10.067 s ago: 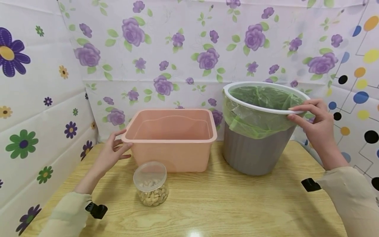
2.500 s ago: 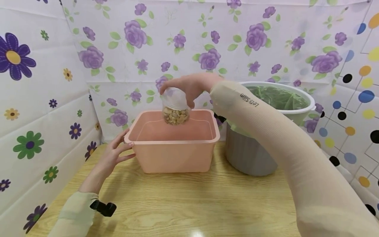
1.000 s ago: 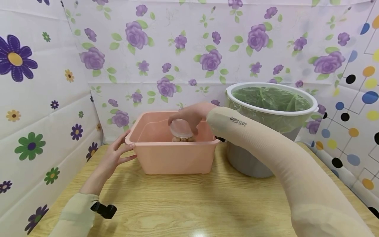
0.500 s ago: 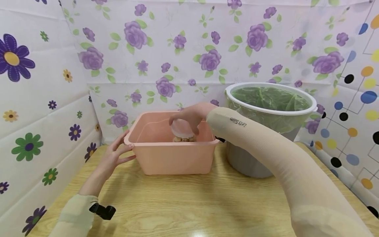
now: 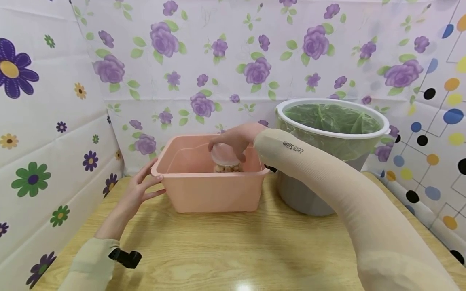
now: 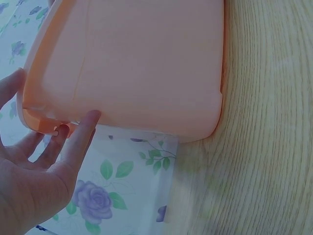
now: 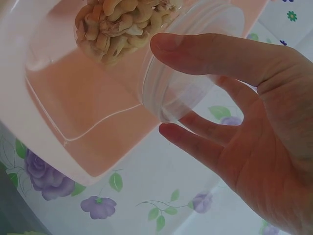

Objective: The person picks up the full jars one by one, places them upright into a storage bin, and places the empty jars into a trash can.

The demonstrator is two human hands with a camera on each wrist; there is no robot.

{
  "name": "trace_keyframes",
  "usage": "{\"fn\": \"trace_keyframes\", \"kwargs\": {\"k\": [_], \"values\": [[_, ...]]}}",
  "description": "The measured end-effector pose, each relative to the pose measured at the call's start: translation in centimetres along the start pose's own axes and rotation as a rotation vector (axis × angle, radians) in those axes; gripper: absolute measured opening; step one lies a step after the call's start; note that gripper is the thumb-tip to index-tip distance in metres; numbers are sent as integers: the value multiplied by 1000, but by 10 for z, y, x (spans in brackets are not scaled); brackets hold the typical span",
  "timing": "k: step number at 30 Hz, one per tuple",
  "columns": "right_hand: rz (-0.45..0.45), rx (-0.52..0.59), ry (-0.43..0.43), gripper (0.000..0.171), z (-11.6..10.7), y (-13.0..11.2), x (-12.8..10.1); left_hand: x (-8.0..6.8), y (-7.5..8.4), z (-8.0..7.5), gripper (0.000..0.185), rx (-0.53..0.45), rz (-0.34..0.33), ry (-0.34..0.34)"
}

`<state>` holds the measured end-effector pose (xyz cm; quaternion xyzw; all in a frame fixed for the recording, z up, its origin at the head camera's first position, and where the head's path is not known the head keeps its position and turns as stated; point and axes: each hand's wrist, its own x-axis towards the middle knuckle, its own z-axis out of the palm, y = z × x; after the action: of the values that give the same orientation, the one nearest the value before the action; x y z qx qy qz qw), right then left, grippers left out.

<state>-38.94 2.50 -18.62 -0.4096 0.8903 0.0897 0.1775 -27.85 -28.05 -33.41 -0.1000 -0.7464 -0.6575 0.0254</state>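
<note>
Nearest, the wooden table (image 5: 225,246) runs bare under both beige sleeves. Further in, the left hand (image 5: 140,192) rests at the near left corner of the pink plastic tub (image 5: 214,192); the left wrist view shows its fingers (image 6: 80,134) straight and relaxed, tips touching under the tub's rim, thumb along the outer edge. It grips nothing and appears only to brace the tub so it does not slide. Beyond that, the right arm reaches across over the tub, and the right hand (image 5: 236,141) sits on top of the clear cashew jar (image 5: 226,159), which stands inside the tub, towards its back right part, with only the lid and upper wall showing above the rim. In the right wrist view the thumb (image 7: 205,54) and fingers curl loosely around the jar's lid (image 7: 190,58), touching its edge from above, a top hold that suits lowering a jar into a deep container; how firmly they pinch I cannot tell. To the right, just beside the tub, stands the grey bin with its green liner (image 5: 327,119) held under a white ring. Behind everything hangs the flowered sheet (image 5: 204,60).
</note>
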Motion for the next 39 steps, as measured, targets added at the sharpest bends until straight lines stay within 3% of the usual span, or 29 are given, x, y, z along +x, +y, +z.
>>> {"fn": "trace_keyframes", "kwargs": {"k": [16,24,30,35,39], "values": [[9,-42,31,101,-5,1,-1,6,0,1,71,18,16,-4],[23,-47,70,123,0,2,-5,5,1,1,71,19,20,-7],[67,-12,88,122,0,3,-10,5,0,2,72,12,13,-8],[25,53,116,119,0,5,-13,3,0,1,72,11,14,-2],[-35,42,158,107,2,6,-16,0,0,-1,72,10,9,-5]]}}
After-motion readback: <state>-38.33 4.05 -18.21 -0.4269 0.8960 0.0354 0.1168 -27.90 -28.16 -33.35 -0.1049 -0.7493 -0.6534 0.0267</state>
